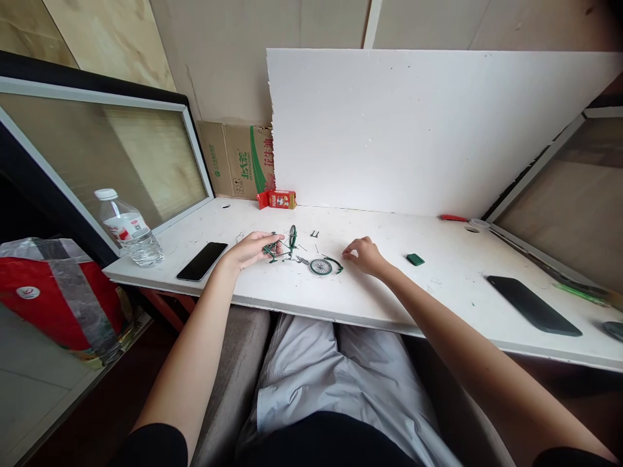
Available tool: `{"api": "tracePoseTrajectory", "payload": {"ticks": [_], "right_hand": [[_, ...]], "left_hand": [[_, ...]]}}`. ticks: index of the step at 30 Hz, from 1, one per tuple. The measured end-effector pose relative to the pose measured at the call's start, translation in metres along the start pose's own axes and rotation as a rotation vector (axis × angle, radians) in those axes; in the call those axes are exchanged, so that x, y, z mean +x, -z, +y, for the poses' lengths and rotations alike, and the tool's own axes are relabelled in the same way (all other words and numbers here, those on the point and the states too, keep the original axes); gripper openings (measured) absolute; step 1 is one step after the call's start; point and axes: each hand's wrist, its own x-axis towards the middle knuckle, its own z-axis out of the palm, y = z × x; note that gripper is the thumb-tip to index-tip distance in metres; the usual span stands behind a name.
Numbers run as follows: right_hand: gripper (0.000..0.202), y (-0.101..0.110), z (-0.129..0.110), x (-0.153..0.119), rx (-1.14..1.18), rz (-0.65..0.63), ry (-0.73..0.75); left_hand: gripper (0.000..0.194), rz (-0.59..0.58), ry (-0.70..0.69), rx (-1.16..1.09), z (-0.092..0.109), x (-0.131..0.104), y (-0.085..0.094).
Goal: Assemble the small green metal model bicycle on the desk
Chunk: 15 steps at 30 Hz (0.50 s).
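"What colour's the model bicycle (293, 240)?"
"Dark green."
"And the carton (237, 152) at eleven o'clock?"
"Brown, with a curved green band and red lettering."
"The panel (413, 130) at one o'clock?"
"White."

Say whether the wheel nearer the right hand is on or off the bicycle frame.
Off: the wheel lies on the table, apart from the bicycle frame in the left hand.

Wide and white ran the table (275, 287), and it was busy! By the left edge stood a water bottle (129, 227), a phone (202, 261) near it at the front edge. Mid-table, a spoked wheel (321, 266) lay just beside a curved green strip (337, 263), small metal bits (315, 234) behind! Farther right sat a green block (415, 259), then a dark slab (533, 305) near the front edge; at the back edge, a red box (282, 199) held the left, a red tool (453, 218) the right!
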Motion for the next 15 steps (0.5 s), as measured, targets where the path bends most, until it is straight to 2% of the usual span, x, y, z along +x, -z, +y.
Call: {"api": "tracePoseTrajectory", "payload": {"ticks": [5,9,13,15], "right_hand": [[0.026,0.003,-0.011,0.016,0.057,0.084,0.044],[0.030,0.015,-0.021,0.029,0.084,0.145,0.072],[0.034,0.034,-0.011,0.040,0.099,0.183,0.030],[0.035,0.041,0.000,0.043,0.105,0.131,-0.057]], "left_hand": [[0.039,0.115,0.020,-0.013,0.002,-0.002,0.013],[0.038,0.222,0.029,-0.006,0.002,-0.003,0.021],[0.031,0.229,0.041,0.034,0.001,-0.003,0.021],[0.030,0.235,0.049,0.046,0.001,-0.003,0.020]]}}
